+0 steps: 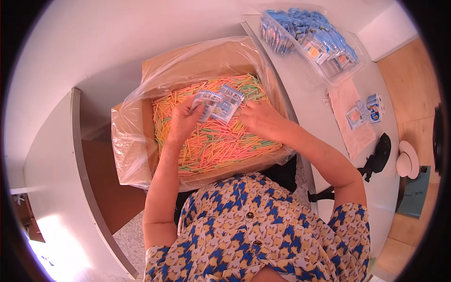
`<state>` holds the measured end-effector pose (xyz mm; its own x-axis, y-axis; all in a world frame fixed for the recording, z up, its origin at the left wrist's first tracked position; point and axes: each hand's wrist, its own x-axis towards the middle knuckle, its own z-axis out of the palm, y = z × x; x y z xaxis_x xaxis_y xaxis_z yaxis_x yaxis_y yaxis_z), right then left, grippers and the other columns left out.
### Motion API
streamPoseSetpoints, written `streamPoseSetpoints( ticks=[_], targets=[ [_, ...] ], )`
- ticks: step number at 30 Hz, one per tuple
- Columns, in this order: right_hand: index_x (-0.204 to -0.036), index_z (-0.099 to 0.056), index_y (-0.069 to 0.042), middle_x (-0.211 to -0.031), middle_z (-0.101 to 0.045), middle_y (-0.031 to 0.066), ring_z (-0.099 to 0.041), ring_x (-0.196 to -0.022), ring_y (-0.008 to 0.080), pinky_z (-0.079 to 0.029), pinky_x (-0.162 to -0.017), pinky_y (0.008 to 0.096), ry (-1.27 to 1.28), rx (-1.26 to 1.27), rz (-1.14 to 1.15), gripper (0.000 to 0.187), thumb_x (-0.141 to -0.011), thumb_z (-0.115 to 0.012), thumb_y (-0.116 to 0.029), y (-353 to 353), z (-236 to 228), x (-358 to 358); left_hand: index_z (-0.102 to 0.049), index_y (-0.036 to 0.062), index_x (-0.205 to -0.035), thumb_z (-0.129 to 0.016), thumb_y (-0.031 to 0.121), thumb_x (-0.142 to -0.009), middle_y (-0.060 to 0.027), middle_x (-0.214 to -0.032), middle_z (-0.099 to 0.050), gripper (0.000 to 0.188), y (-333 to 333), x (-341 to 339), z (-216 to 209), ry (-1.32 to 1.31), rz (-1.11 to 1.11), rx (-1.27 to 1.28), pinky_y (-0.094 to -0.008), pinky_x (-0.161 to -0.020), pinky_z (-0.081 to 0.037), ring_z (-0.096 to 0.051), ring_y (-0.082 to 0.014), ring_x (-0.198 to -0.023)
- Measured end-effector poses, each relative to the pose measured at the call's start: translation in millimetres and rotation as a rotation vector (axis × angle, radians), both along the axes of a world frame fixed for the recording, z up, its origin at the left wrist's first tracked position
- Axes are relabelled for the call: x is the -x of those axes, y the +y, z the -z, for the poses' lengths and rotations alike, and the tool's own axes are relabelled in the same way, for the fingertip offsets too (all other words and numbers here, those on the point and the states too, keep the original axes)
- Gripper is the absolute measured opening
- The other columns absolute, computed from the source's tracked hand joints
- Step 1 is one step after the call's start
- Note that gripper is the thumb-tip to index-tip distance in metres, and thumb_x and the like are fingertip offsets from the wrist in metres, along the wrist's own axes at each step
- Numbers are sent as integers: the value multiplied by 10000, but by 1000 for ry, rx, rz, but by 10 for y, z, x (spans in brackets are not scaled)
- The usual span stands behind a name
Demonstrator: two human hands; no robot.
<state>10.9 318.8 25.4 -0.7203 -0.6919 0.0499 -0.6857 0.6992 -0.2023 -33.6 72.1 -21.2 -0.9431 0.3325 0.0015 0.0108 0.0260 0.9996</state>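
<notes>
Over an open cardboard box, my left hand [184, 120] pinches small clear packets with blue-striped ends. One packet [206, 99] sits in its fingers, and a second packet [227, 104] overlaps it, reaching toward the right hand. My right hand [259, 120] is closed beside that second packet's right edge, its fingertips low near the sticks. What those fingers hold, if anything, is hidden. Beneath both hands lies a thick heap of thin pastel sticks [211, 148] in pink, orange, yellow and green. The box [197, 70] is lined with clear plastic film.
On the white table [324, 113] to the right, a clear plastic bin [310, 56] holds many blue packets. A pink cloth [347, 117] bears a filled packet [355, 117], with a blue card [374, 108] beside it. A black armrest-like part [378, 155] juts over the table; a white panel [56, 145] stands left.
</notes>
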Motion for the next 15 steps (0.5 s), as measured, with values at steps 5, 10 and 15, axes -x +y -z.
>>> streamPoseSetpoints(
  ticks=[5,10,15],
  targets=[
    [-1015,-606,-46,-1059,-563,43,-463,-1045,185,-343,-810,351,194,-352,-102,233,-807,-516,-96,-164,92,-76,-663,12,-1041,-594,92,-894,5,-771,-651,180,-78,97,177,74,-106,38,-237,-619,-465,-542,-35,-706],
    [-1023,-602,-53,-997,-574,48,-473,-1013,191,-352,-800,353,198,-420,-172,245,-798,-526,-111,-173,194,-46,-672,7,-975,-623,126,-873,-44,-700,-649,164,-66,189,211,133,-118,194,-269,-587,-449,-522,-54,-646],
    [-923,-578,-57,-901,-583,49,-484,-993,196,-358,-823,363,120,-554,-185,154,-784,-545,-115,-203,-133,-58,-675,16,-970,-619,129,-875,-56,-681,-640,158,-94,252,225,151,-188,107,-287,-577,-444,-518,-76,-617]
  ],
)
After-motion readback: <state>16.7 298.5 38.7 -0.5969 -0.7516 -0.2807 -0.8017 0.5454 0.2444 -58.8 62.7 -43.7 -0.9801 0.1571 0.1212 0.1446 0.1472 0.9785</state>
